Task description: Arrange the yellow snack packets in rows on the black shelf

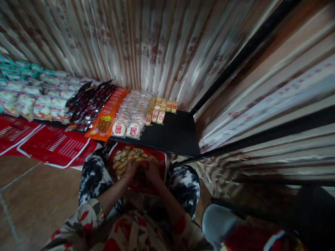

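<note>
Between my knees is a red bag (164, 165) with a pale edge, holding many small snacks in yellow wrappers (120, 164). Over it, my left hand (131, 168) and my right hand (151, 170) come close together, fingers curled inward. It is too dark and blurred to make out what they hold. Past the bag stands a low black table (175, 134). Small yellow-wrapped snacks (155, 114) are grouped on it in rows, beside clear-wrapped white round crackers (134, 129).
Farther left on the table lie orange snack packets (106, 120), dark shiny packets (90, 104), white bags (42, 107) and green packets (19, 71). Red bags with white trim (65, 144) hang or lie along the table's front. A pleated curtain (146, 45) and black bars (243, 61) stand behind and to the right.
</note>
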`<move>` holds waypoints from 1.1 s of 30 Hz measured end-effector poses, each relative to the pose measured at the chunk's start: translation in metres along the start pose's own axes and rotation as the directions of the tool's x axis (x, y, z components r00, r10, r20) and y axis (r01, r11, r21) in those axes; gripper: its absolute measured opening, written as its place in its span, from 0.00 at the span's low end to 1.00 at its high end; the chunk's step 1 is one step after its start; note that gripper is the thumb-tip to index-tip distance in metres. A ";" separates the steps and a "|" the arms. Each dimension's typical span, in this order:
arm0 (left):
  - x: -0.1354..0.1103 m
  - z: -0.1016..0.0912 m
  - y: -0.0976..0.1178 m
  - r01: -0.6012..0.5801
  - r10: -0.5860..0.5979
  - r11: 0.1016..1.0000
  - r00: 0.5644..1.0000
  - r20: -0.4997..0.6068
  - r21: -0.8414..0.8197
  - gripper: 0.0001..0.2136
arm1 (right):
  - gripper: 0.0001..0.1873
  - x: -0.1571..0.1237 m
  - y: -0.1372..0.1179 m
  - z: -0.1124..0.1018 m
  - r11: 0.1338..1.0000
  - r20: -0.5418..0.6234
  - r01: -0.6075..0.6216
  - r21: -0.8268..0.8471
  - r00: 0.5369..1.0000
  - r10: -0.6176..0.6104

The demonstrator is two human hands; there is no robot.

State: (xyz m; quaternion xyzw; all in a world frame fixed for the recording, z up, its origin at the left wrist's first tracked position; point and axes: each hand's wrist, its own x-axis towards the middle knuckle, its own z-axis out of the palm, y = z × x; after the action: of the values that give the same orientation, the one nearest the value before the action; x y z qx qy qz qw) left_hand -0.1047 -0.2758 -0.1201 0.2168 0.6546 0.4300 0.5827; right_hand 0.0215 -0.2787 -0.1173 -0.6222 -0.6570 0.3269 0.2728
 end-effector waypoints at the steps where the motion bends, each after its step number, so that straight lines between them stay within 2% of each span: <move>1: -0.004 0.001 0.004 -0.003 0.003 1.000 1.000 0.027 -0.028 0.14 | 0.22 -0.001 -0.002 -0.005 1.000 -0.015 0.018 0.004 1.000 -0.018; 5: -0.021 0.004 0.018 0.031 -0.015 0.992 0.992 0.128 -0.125 0.10 | 0.25 -0.004 -0.011 -0.023 0.994 -0.096 0.100 0.045 0.991 -0.095; 7: -0.029 0.007 0.023 0.067 -0.041 0.982 0.988 0.150 -0.177 0.11 | 0.28 -0.004 -0.017 -0.029 0.991 -0.165 0.093 0.097 0.983 -0.076; 11: -0.037 0.012 0.031 0.124 -0.079 0.968 0.975 0.208 -0.217 0.12 | 0.34 -0.005 -0.024 -0.033 0.957 -0.276 -0.045 0.286 0.953 0.127; 14: -0.039 0.016 0.034 0.134 -0.081 0.962 0.972 0.222 -0.238 0.13 | 0.35 -0.005 -0.028 -0.033 0.874 -0.270 -0.136 0.467 0.919 0.287; 17: -0.042 0.020 0.036 0.138 -0.075 0.961 0.964 0.254 -0.241 0.16 | 0.32 -0.007 -0.036 -0.038 0.759 -0.225 -0.156 0.632 0.900 0.373; 19: -0.046 0.024 0.039 0.115 -0.050 0.968 0.959 0.278 -0.224 0.19 | 0.30 -0.009 -0.044 -0.044 0.714 -0.183 -0.138 0.686 0.917 0.354; 21: -0.049 0.030 0.043 0.074 -0.008 0.972 0.958 0.287 -0.221 0.20 | 0.28 -0.012 -0.052 -0.051 0.714 -0.155 -0.114 0.691 0.941 0.300; 25: -0.052 0.042 0.053 0.026 0.051 0.970 0.950 0.309 -0.240 0.20 | 0.27 -0.009 -0.057 -0.058 0.744 -0.204 -0.080 0.664 0.937 0.283; 30: -0.043 0.057 0.063 -0.076 0.102 0.990 0.964 0.246 -0.115 0.18 | 0.28 0.017 -0.046 -0.066 0.747 -0.262 -0.031 0.664 0.926 0.271; 33: -0.035 0.063 0.074 -0.243 0.231 0.969 0.954 0.190 0.041 0.15 | 0.29 0.042 -0.039 -0.077 0.743 -0.290 -0.003 0.669 0.920 0.265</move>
State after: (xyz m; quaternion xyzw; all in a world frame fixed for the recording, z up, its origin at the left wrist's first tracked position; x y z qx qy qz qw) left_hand -0.0528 -0.2443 -0.0363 0.3510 0.5807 0.4536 0.5777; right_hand 0.0523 -0.2302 -0.0409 -0.5825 -0.3898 0.4334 0.5665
